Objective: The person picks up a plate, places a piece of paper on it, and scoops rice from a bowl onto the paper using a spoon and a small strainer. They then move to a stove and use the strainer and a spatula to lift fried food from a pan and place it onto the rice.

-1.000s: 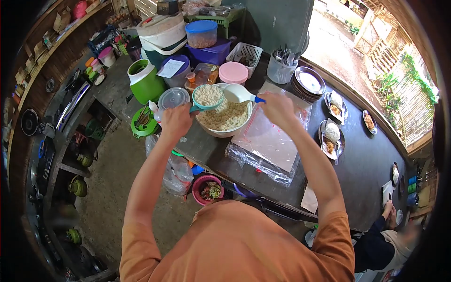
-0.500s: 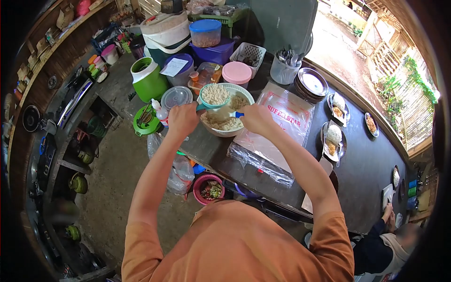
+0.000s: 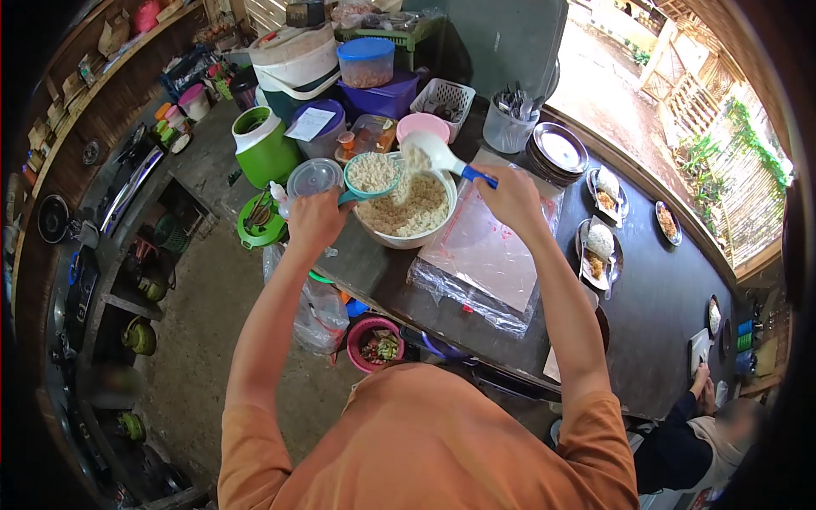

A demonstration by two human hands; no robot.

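Note:
My left hand (image 3: 316,219) is closed around the handle of a small teal cup (image 3: 350,195) heaped with rice. The cup hangs over the left rim of a large pale bowl (image 3: 393,240) holding more rice (image 3: 416,208). In my right hand (image 3: 512,197) is a white rice spoon (image 3: 444,156) with a blue handle. Its head, with rice on it, is raised above the bowl, right of the cup. A clear round lid (image 3: 313,177) lies near my left hand. Below my right hand is a plastic-wrapped stack of wrapping paper (image 3: 484,255).
Behind the bowl stand a pink-lidded tub (image 3: 423,127), purple containers and a green jug (image 3: 265,153). Plates of rice (image 3: 600,242) sit on the right of the dark table (image 3: 654,314). Another person (image 3: 680,455) is at the lower right. A pink basin (image 3: 374,323) stands below the table edge.
My right hand has moved right and lifted the rice spoon from the bowl. The teal cup, in my left hand, has shifted slightly left and down.

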